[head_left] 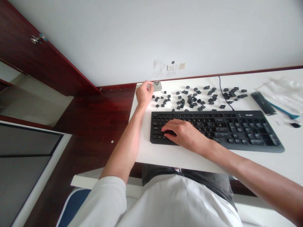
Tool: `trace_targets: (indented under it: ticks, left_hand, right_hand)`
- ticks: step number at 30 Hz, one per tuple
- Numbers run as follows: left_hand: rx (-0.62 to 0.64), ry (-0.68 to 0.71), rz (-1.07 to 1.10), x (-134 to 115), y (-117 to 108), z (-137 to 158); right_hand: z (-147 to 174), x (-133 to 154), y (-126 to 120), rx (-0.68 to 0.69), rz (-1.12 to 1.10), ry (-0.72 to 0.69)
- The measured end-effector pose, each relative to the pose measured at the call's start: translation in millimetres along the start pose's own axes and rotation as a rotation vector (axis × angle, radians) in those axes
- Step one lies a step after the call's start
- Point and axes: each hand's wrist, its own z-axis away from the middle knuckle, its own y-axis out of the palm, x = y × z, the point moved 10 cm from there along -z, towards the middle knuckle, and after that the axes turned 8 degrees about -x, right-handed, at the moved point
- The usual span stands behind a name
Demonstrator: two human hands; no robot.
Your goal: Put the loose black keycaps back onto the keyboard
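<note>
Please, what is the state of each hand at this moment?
Left hand: fingers curled, beside the phone; whether it holds anything cannot be told.
Right hand: fingers bent, on the keyboard; any grip cannot be told.

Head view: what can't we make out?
All in the head view:
Keyboard, keys beneath the right hand: hidden by it.
Whether the left hand holds anything: curled fingers obscure it.
Smartphone, left edge: behind the left hand.
Loose keycaps, legends: too small.
Crumpled white sheeting, remainder: cut off by right edge.
</note>
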Motion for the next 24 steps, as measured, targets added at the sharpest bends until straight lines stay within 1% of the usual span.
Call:
trace_targets:
  ticks: [4, 8, 11, 16, 20, 24]
  left_hand:
    - [0.007, 0.000, -0.003, -0.3, 0.2, 0.7]
    - [0.014, 0.008, -0.008, -2.5, 0.5, 1.9]
    - [0.024, 0.015, -0.014, -4.0, 1.4, 2.8]
    - [0.013, 0.015, -0.011, -3.8, 0.8, 3.8]
    - [0.009, 0.046, -0.002, -6.6, 1.3, 4.5]
    - [0.011, 0.050, -0.029, -8.1, 0.7, 5.9]
  right_hand:
    - [2.9, 14.3, 1.3, 0.028, 0.110, -0.103]
    - [12.3, 39.7, 9.3, 0.117, 0.383, -0.261]
    - [16.2, 51.3, 12.2, 0.126, 0.525, -0.325]
    - [16.3, 58.3, 15.6, 0.130, 0.547, -0.359]
    - [16.9, 59.3, 18.0, 0.124, 0.590, -0.361]
    - [16.5, 59.2, 18.8, 0.132, 0.547, -0.344]
